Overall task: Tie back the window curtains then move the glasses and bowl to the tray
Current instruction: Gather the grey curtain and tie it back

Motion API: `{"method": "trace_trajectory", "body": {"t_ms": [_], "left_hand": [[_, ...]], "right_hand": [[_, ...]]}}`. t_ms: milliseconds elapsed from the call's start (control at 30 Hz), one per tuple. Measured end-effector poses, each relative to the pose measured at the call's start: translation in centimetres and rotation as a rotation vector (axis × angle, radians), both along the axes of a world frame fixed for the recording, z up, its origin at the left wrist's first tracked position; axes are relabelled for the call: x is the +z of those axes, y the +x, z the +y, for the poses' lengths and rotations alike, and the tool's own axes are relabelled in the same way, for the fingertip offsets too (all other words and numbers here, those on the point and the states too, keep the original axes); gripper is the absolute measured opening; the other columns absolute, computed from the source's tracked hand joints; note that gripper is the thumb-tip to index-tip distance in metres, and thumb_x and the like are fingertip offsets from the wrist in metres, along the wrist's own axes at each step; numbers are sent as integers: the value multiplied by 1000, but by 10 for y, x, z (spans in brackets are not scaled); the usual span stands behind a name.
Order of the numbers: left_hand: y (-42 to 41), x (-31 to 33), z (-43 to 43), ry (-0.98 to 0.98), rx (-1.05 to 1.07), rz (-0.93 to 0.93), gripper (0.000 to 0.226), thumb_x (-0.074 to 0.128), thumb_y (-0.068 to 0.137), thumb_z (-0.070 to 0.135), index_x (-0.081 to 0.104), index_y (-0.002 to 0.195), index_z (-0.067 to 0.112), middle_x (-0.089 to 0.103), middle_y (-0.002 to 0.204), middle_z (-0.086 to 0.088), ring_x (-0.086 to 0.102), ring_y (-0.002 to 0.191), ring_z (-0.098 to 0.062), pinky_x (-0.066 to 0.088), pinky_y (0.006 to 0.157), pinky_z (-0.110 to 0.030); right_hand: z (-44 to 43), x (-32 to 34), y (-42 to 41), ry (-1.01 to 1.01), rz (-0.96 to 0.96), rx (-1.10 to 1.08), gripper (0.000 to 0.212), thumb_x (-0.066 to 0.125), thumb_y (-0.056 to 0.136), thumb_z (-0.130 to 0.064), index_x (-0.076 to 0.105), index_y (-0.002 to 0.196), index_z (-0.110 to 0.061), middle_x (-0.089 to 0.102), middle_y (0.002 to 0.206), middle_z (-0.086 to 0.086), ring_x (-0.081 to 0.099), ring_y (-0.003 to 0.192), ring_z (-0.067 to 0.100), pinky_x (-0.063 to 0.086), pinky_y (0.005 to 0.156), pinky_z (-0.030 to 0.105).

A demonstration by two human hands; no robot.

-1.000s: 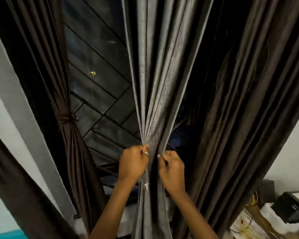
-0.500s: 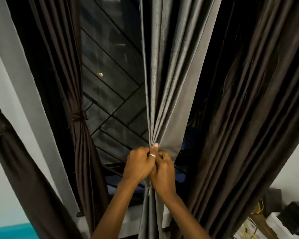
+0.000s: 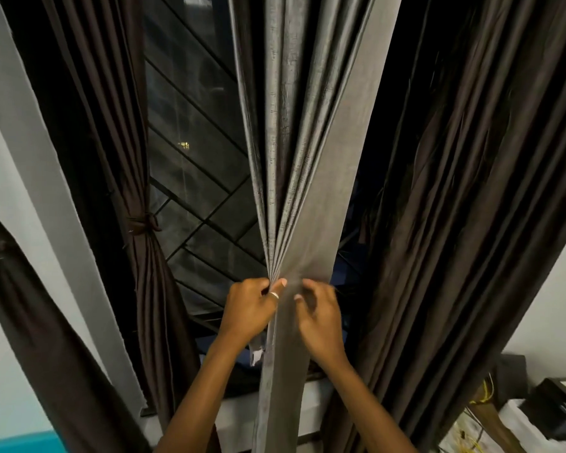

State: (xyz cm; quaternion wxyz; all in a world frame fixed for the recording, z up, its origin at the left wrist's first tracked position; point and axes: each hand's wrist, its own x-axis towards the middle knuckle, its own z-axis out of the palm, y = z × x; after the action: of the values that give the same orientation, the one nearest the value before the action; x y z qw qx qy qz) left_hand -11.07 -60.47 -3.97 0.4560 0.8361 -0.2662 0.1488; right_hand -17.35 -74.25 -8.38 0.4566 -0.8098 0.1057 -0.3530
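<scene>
Folds of the grey curtain (image 3: 307, 158) are pinched together in the left hand (image 3: 250, 308). The right hand (image 3: 322, 322) is curled against the fabric, blurred; its grip cannot be told.

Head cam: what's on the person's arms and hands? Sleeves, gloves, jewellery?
No sleeves, gloves, watch or bands in view: the left forearm and right forearm are bare down to the frame edge. The left hand wears one plain silver-coloured ring, apparently on the thumb. The right hand shows nothing worn; it is slightly motion-blurred.
</scene>
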Motion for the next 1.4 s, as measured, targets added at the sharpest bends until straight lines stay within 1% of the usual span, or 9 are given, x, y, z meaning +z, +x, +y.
{"method": "trace_trajectory", "body": {"t_ms": [100, 200, 300, 400, 600, 833, 1000, 1200, 1400], "left_hand": [[1, -1, 10, -19, -130, 75, 60, 60, 96, 51, 53, 63, 1, 48, 51, -9, 45, 47, -8, 38, 48, -36], [3, 1, 20, -75, -292, 240, 47, 57, 96, 53, 73, 86, 9, 74, 76, -5, 71, 72, -14, 56, 67, -41], [2, 2, 27, -209, -468, 425, 30, 56, 99, 43, 77, 103, 22, 79, 101, 2, 74, 96, -12, 56, 76, -20], [0, 2, 30, -252, -515, 486, 27, 54, 101, 41, 77, 102, 28, 78, 104, 1, 74, 100, -14, 55, 79, -17], [3, 4, 32, -204, -440, 441, 32, 54, 101, 44, 76, 102, 20, 78, 101, 0, 74, 97, -15, 58, 80, -25], [0, 0, 14, -34, 2, 116, 54, 60, 97, 47, 38, 57, 18, 40, 46, 10, 39, 44, -5, 33, 47, -28], [-20, -10, -13, 0, 196, 63, 53, 54, 97, 53, 42, 59, 18, 51, 52, 0, 55, 53, -17, 34, 47, -32], [-26, -9, -26, -9, 77, 126, 44, 54, 99, 45, 55, 64, 19, 57, 54, 3, 59, 53, -13, 46, 49, -33], [-24, -11, -16, -81, -35, 206, 37, 53, 96, 47, 64, 70, 24, 66, 60, 3, 64, 56, -7, 56, 58, -39]], "right_hand": [[-25, 17, 7, 298, -19, 48, 64, 78, 88, -31, 47, 143, -22, 50, 140, -3, 56, 124, 12, 52, 104, 36], [-49, 35, 11, 514, 19, 281, 82, 86, 77, -40, 44, 145, -24, 61, 137, -1, 65, 119, 15, 58, 95, 35], [-68, 45, 12, 577, 158, 591, 63, 86, 80, -34, 60, 136, -20, 68, 132, 7, 66, 121, 25, 58, 96, 37], [-76, 45, 13, 598, 280, 755, 56, 87, 80, -27, 65, 131, -19, 68, 133, 11, 64, 125, 29, 55, 102, 42], [-72, 39, 13, 483, 291, 655, 52, 91, 74, -27, 71, 121, -19, 74, 122, 6, 69, 116, 26, 59, 94, 38], [-46, 29, 8, 119, 99, 164, 15, 78, 88, -27, 72, 99, -35, 74, 91, -25, 72, 92, -1, 56, 74, 13], [-6, 14, -3, -183, 39, -108, 28, 52, 104, -23, 61, 123, -5, 73, 110, 13, 71, 99, 31, 59, 80, 42], [30, 18, -15, -195, 55, 48, 32, 52, 104, -26, 49, 134, -15, 66, 114, -1, 67, 102, 12, 52, 82, 21], [36, 15, -15, -234, 157, 173, 57, 56, 99, -34, 39, 146, -6, 61, 130, 3, 61, 117, 10, 54, 97, 31]]}}
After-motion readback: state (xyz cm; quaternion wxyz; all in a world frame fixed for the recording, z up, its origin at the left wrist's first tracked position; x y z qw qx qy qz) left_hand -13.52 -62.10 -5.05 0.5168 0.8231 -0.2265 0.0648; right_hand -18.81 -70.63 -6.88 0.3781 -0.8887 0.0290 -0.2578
